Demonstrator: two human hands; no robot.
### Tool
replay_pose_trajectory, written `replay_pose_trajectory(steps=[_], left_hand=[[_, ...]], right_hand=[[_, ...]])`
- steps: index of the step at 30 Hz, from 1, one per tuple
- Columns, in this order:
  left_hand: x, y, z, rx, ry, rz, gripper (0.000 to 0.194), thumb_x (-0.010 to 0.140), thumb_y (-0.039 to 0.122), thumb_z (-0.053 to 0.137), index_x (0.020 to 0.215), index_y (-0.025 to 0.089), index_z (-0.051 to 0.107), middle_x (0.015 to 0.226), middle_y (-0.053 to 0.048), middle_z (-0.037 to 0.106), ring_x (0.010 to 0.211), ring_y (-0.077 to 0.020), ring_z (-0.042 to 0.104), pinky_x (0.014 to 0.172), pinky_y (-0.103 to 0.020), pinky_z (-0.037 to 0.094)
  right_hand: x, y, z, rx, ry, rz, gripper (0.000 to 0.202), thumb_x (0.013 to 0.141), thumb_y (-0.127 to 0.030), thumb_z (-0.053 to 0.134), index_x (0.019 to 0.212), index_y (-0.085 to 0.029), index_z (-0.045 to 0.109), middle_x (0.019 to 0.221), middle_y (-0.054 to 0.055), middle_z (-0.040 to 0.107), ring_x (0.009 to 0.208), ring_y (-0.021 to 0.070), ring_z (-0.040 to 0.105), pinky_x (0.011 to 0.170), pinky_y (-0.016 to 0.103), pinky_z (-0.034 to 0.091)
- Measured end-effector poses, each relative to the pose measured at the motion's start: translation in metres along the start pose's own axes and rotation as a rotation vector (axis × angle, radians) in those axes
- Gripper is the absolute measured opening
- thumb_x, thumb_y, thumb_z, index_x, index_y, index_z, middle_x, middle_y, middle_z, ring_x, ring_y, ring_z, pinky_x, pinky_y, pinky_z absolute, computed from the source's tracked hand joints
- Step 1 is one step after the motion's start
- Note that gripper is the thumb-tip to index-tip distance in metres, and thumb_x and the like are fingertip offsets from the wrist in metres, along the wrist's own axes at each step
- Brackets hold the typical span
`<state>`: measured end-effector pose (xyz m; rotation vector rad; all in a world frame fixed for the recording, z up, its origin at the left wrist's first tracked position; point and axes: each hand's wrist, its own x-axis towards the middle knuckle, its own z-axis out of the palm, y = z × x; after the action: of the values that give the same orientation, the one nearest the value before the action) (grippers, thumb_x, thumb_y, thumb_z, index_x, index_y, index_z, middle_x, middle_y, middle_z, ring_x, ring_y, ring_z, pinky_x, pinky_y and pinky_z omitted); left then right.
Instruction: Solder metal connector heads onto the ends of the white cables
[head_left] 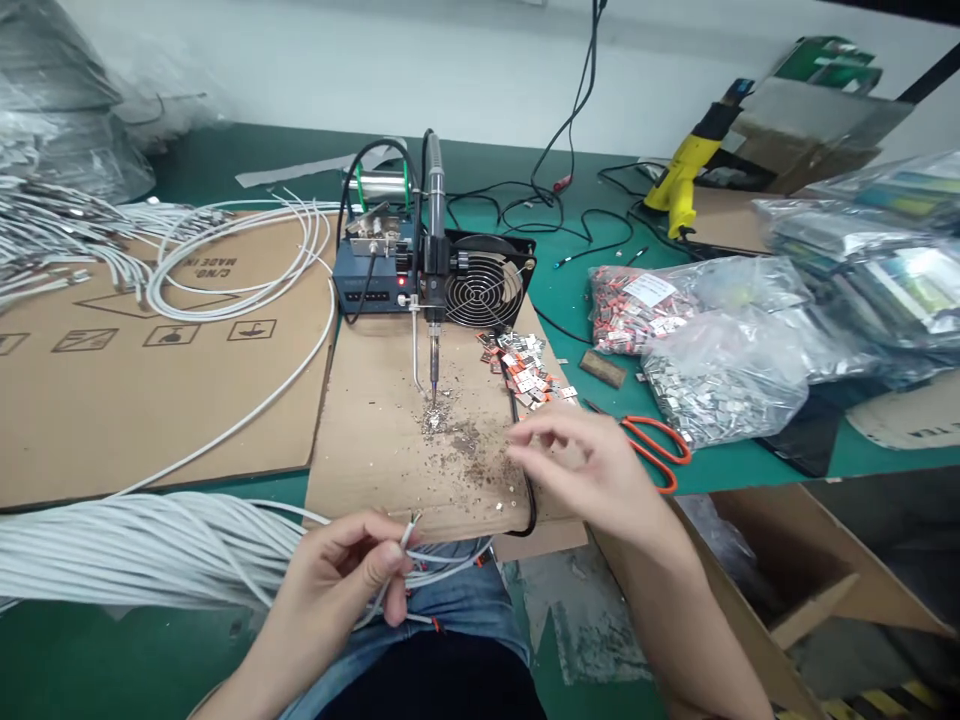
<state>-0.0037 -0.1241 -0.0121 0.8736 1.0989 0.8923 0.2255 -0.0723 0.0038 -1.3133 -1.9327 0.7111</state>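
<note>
My left hand (360, 565) pinches a white cable (409, 532) near its stripped end, where short thin wires stick out. More white cables (442, 570) with red-orange tips lie beneath it across my lap. My right hand (585, 465) hovers over the right side of the cardboard work board (360, 440), thumb and forefinger slightly apart, with nothing visible between them. Just beyond it lies a pile of small silver and orange tabs (529, 370). A soldering iron (434, 350) stands clamped upright, tip down, above scattered solder crumbs (435, 415).
Behind the iron are a blue soldering station (367, 280), a solder spool (382, 187) and a black fan (484, 285). Orange-handled scissors (660, 450) and bags of small parts (727, 385) lie right. A thick cable bundle (150, 550) lies left; a yellow heat gun (682, 175) stands behind.
</note>
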Motion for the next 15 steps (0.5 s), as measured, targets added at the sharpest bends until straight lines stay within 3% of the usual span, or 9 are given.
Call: replay_pose_trajectory(steps=[2, 4, 7, 10, 13, 15], left_hand=[[0.005, 0.004, -0.002, 0.000, -0.026, -0.049, 0.034, 0.069, 0.045, 0.075, 0.066, 0.013, 0.064, 0.052, 0.004, 0.058, 0.039, -0.0052, 0.052, 0.048, -0.017, 0.040], [0.011, 0.009, -0.003, -0.001, -0.024, -0.121, 0.034, 0.067, 0.044, 0.076, 0.071, 0.013, 0.062, 0.054, 0.004, 0.058, 0.038, -0.0057, 0.050, 0.041, -0.017, 0.039], [0.023, 0.016, -0.005, 0.052, -0.014, -0.207, 0.036, 0.066, 0.040, 0.076, 0.084, 0.013, 0.062, 0.055, 0.005, 0.058, 0.035, -0.0052, 0.046, 0.033, -0.015, 0.035], [0.036, 0.021, -0.011, 0.188, -0.116, -0.255, 0.036, 0.070, 0.040, 0.072, 0.089, 0.011, 0.061, 0.044, 0.007, 0.052, 0.033, -0.0056, 0.042, 0.031, -0.014, 0.034], [0.052, 0.024, -0.018, 0.296, -0.213, -0.250, 0.033, 0.074, 0.040, 0.066, 0.091, 0.012, 0.059, 0.037, 0.007, 0.049, 0.030, -0.0069, 0.042, 0.030, -0.013, 0.033], [0.063, 0.029, -0.020, 0.323, -0.221, -0.248, 0.029, 0.076, 0.037, 0.064, 0.091, 0.013, 0.058, 0.038, 0.006, 0.052, 0.029, -0.0070, 0.043, 0.030, -0.013, 0.034]], right_hand=[[0.019, 0.016, -0.018, -0.401, 0.019, -0.005, 0.017, 0.085, -0.025, 0.054, 0.083, -0.017, 0.069, 0.086, 0.005, 0.068, 0.080, 0.0148, 0.058, 0.075, 0.028, 0.039], [0.038, 0.028, -0.025, -0.602, -0.084, -0.025, 0.016, 0.084, -0.023, 0.053, 0.083, -0.017, 0.068, 0.083, 0.005, 0.067, 0.079, 0.0165, 0.057, 0.074, 0.029, 0.037], [0.056, 0.038, -0.020, -0.664, -0.188, -0.059, 0.016, 0.082, -0.018, 0.053, 0.073, -0.015, 0.065, 0.071, 0.006, 0.063, 0.072, 0.0164, 0.053, 0.073, 0.030, 0.035], [0.060, 0.039, -0.013, -0.706, -0.208, -0.079, 0.018, 0.079, -0.012, 0.049, 0.067, -0.012, 0.062, 0.071, 0.010, 0.062, 0.074, 0.0188, 0.051, 0.072, 0.032, 0.033], [0.058, 0.035, -0.012, -0.701, -0.196, -0.080, 0.016, 0.077, -0.012, 0.049, 0.069, -0.010, 0.062, 0.072, 0.013, 0.061, 0.076, 0.0210, 0.052, 0.069, 0.032, 0.035], [0.055, 0.031, -0.012, -0.658, -0.204, -0.080, 0.015, 0.079, -0.014, 0.049, 0.075, -0.011, 0.063, 0.070, 0.009, 0.062, 0.070, 0.0168, 0.054, 0.065, 0.029, 0.038]])
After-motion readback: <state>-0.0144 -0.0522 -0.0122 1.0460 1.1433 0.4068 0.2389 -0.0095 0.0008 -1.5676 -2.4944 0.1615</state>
